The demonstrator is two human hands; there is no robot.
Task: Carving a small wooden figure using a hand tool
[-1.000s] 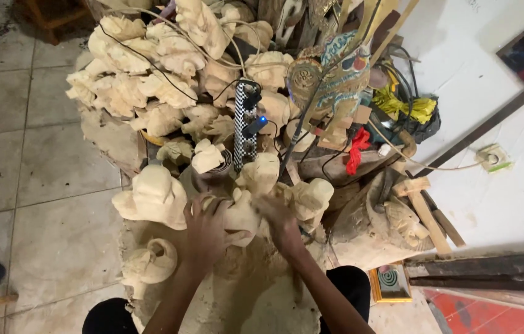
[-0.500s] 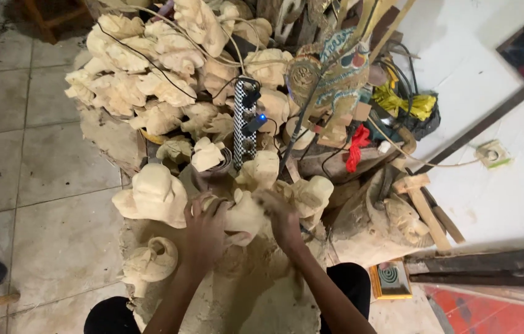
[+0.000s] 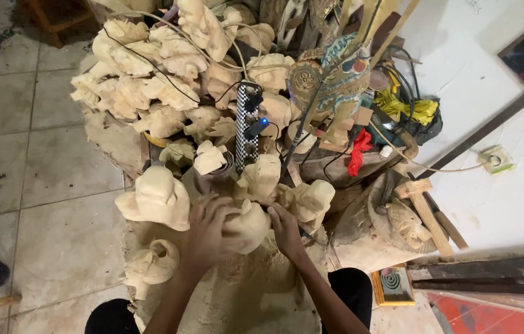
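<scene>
Head view, looking down at a seated carver's lap. Left hand (image 3: 207,230) wrapped around the left flank of a rounded pale unfinished wooden carving (image 3: 246,226), fingers curled over its top, firmly closed on it. Right hand (image 3: 285,227) pressed against the carving's right side, fingers bent along the edge; whether clasping or merely bracing, impossible to tell. Carving held low at centre, above a sawdust-coloured lap cloth (image 3: 243,291), hemmed in closely: large pale hat-shaped wooden figure (image 3: 155,198) just to the left, small pale curled wooden figure (image 3: 150,265) lower left, two pale blocky wooden figures (image 3: 260,178) (image 3: 311,199) touching or nearly touching behind and to the right. Beyond these, a dense heap of pale rough-cut wooden figures (image 3: 150,74), crossed by a black-and-white chequered power strip (image 3: 247,127) with plugged cables. Painted ornate carved panel (image 3: 330,80) and red cloth scrap (image 3: 358,150) at upper right. Open room only to the left, over the grey tiled floor (image 3: 39,154); white wall (image 3: 509,192) bounding the right.
</scene>
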